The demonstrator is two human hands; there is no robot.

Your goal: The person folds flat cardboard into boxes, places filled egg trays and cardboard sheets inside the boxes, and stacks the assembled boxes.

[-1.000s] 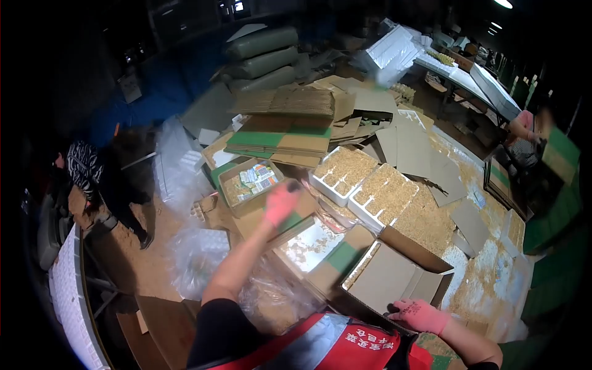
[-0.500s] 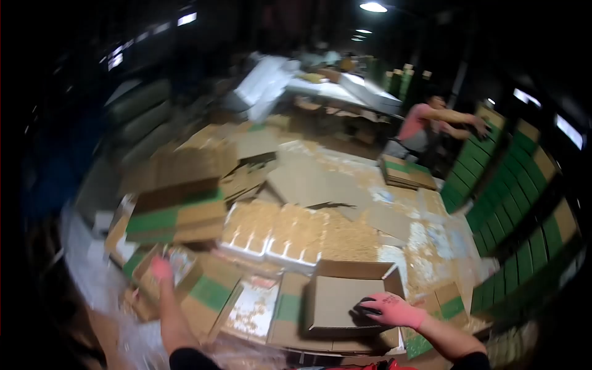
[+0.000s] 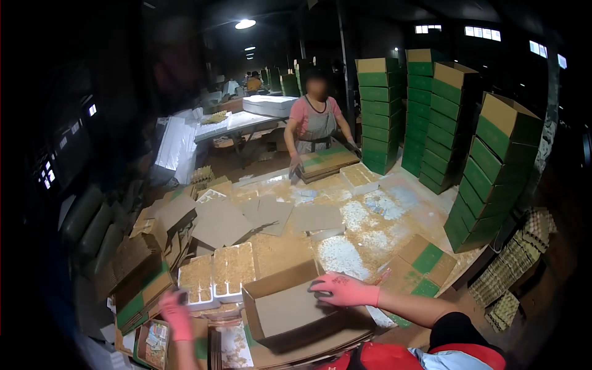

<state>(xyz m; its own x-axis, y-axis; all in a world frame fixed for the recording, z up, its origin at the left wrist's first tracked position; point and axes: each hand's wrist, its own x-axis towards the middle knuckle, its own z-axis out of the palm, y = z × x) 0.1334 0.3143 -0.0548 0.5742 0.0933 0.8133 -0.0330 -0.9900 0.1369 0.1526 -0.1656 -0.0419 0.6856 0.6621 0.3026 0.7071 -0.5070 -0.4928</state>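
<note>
directly ahead, near the edge of the work table (image 3: 345, 256): an open cardboard box (image 3: 283, 314), bare-bottomed. over its right rim: pink-gloved right hand (image 3: 345, 290), half-curled, touching; cannot tell if gripping firmly. to the left: pink-gloved left hand (image 3: 177, 316), fingers bent, beside a small carton (image 3: 148, 357) of printed packets (image 3: 158, 336); cannot tell whether holding anything. beyond: white foam trays (image 3: 233, 296) of tan granules. across the table: a co-worker (image 3: 317, 123), hands at flattened cartons (image 3: 327, 163). since half a second ago: view swung right, left hand shifted from over the small carton, right hand still at the box, co-worker no longer reaching toward stacked green boxes (image 3: 380, 117).
</note>
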